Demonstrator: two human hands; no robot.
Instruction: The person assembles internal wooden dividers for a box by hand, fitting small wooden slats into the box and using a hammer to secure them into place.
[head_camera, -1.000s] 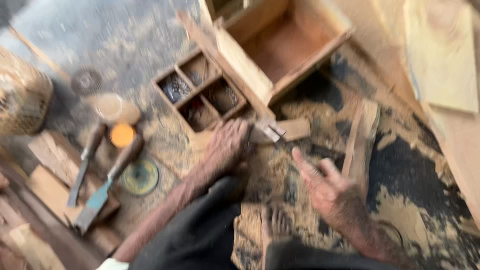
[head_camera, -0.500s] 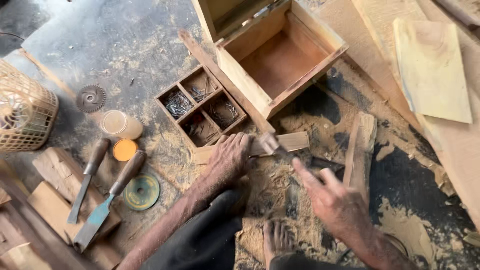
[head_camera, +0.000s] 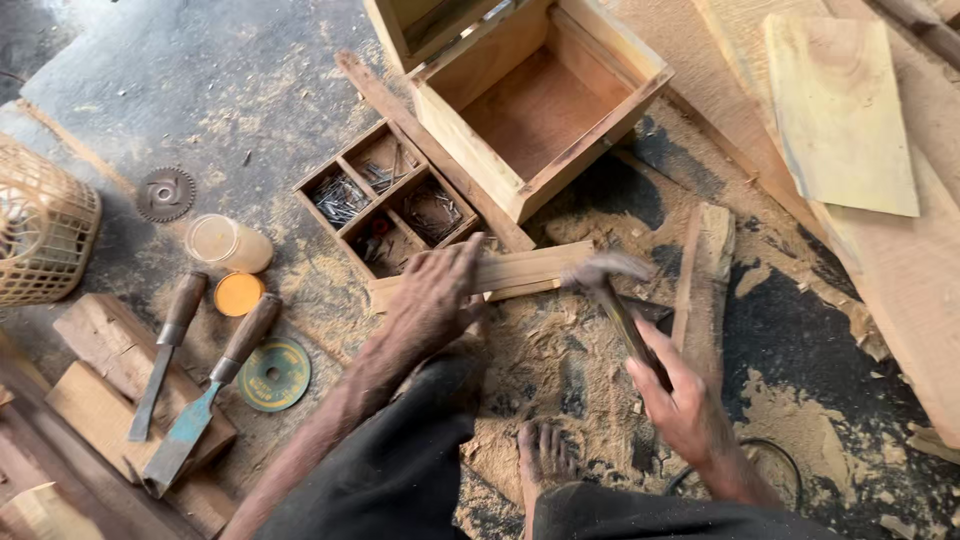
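Nearest me I see a sawdust-strewn floor (head_camera: 560, 370), dark and gritty, where my right hand (head_camera: 680, 400) has its fingers wrapped tight around a blurred hammer (head_camera: 610, 290) while my left hand (head_camera: 435, 295) presses spread fingers flat on a pale wooden strip (head_camera: 525, 268). At ten o'clock of that strip sits a divided wooden tray (head_camera: 385, 200) holding nails. Farther, at twelve o'clock, stands an open, smooth wooden box (head_camera: 540, 105).

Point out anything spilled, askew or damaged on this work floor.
Sawdust and shavings lie strewn across the floor around the wooden strip that the left hand presses down. A jar lies on its side, its orange lid off beside it. The hammer in the right hand is blurred.
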